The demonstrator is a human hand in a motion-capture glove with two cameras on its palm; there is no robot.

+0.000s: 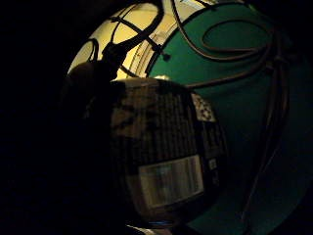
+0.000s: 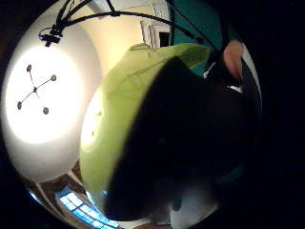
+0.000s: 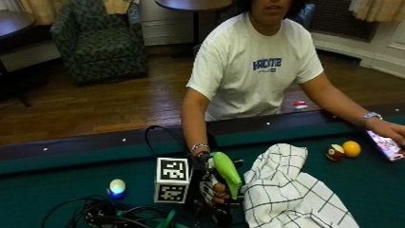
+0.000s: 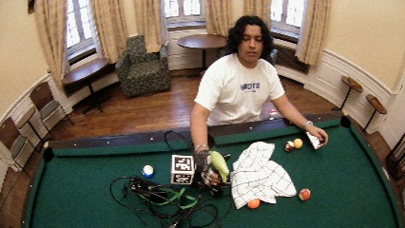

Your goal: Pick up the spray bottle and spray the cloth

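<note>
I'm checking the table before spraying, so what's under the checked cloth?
The checked cloth lies crumpled on the green felt, beside the spray bottle that the gloved right hand grips. An orange ball sits at its edge. Anything beneath its folds is covered.

right hand point(image 3: 212, 187): gloved, forearm reaching down and forward, grip curled round the spray bottle point(image 3: 226, 173) | left hand point(image 3: 391, 134): bare, arm extended sideways, resting flat
</note>
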